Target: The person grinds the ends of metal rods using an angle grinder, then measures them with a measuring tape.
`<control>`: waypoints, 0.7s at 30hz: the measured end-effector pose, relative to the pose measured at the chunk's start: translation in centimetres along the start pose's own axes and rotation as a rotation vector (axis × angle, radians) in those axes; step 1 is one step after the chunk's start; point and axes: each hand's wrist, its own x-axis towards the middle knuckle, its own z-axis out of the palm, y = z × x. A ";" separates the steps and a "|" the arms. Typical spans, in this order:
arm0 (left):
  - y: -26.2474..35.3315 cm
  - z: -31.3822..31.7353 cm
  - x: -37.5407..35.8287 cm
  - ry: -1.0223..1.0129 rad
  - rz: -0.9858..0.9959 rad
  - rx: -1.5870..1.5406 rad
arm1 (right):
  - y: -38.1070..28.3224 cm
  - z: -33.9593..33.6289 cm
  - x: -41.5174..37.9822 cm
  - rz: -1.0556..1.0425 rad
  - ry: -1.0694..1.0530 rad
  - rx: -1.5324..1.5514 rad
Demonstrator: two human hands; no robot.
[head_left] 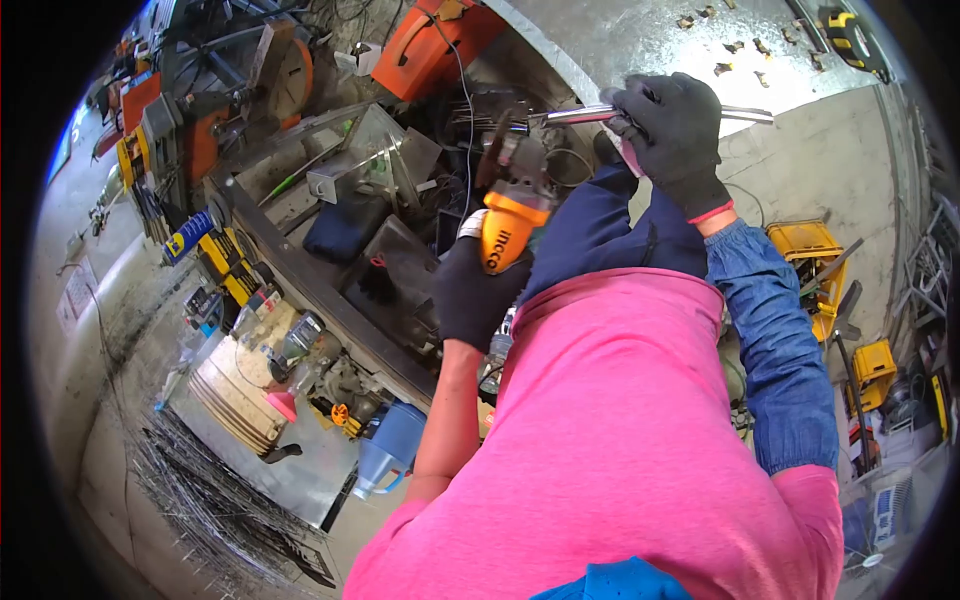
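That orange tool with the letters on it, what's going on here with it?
A person in a pink shirt is holding the orange power tool in the gloved left hand. The gloved right hand grips a long, shiny metal piece. The tool's dark front end is near one end of the metal, but I can't tell whether they touch.

Orange case (428,62), yellow crate (793,238), blue jug (384,448), and what seems a tape measure (850,42).
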 end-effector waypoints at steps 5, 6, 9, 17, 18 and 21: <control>-4.0 -0.2 -0.2 0.028 -0.196 -0.282 | -0.9 -0.8 -0.1 0.054 -0.035 0.024; -4.3 -0.2 -0.1 0.040 -0.240 -0.325 | -1.0 -0.9 0.0 0.039 -0.042 0.017; -5.0 -0.1 -0.6 0.073 -0.289 -0.426 | -1.5 -1.4 0.9 -0.002 -0.025 -0.044; -8.0 2.2 -2.4 0.096 -0.393 -0.724 | -2.1 -2.3 5.8 0.085 -0.340 -0.103; -8.7 2.4 -2.3 0.112 -0.400 -0.759 | -2.3 -2.8 7.0 0.167 -0.325 -0.093; -9.4 2.1 -2.1 0.176 -0.299 -0.820 | -2.0 -5.1 9.9 0.435 -0.025 0.101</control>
